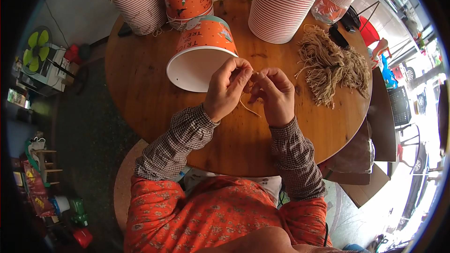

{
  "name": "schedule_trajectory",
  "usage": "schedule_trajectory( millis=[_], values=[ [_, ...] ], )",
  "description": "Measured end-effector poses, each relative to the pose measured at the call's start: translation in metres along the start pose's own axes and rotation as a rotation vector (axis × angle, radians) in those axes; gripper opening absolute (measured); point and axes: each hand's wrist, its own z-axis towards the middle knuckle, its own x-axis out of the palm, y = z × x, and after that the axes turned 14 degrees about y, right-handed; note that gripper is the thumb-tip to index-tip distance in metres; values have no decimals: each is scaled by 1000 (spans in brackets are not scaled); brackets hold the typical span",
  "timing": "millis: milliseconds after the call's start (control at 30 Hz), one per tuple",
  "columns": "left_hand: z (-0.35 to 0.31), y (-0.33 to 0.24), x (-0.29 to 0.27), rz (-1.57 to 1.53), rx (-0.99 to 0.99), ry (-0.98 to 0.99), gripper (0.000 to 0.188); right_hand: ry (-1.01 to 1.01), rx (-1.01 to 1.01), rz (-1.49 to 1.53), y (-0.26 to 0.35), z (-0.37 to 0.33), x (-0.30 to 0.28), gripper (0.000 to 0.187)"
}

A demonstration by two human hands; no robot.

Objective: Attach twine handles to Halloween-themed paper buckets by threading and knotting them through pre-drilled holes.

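My left hand (228, 88) and my right hand (275, 94) meet above the round table, fingertips pinched together on a thin tan cord (249, 108). A loose end of the cord hangs below the fingers; the part between the fingertips is mostly hidden. Just beyond my left hand an orange paper bucket (210, 35) lies on its side, its white inside facing me. A small dark hole shows in its wall near the rim. Right of my right hand, a bundle of tan cords (330, 68) is heaped on the table.
Tall stacks of nested buckets (281, 11) line the far side of the wooden table (154, 107). More stacks (136, 4) stand at the far left, some with cords hanging off. A dark object (338, 36) lies on the cord bundle. Cardboard (368, 185) stands by the table's right edge.
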Motion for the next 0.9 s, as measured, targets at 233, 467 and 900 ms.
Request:
schedule_trajectory(
  millis=[233, 467, 900],
  values=[
    [0, 3, 3, -44, -50, -9, 18, 56, -57, 206, 3, -2, 3, 7],
    [0, 0, 5, -171, -37, -30, 17, 43, -88, 97, 1, -1, -2, 10],
    [2, -5, 2, -279, -74, -82, 13, 142, -243, -243, 0, -6, 5, 6]
  ],
)
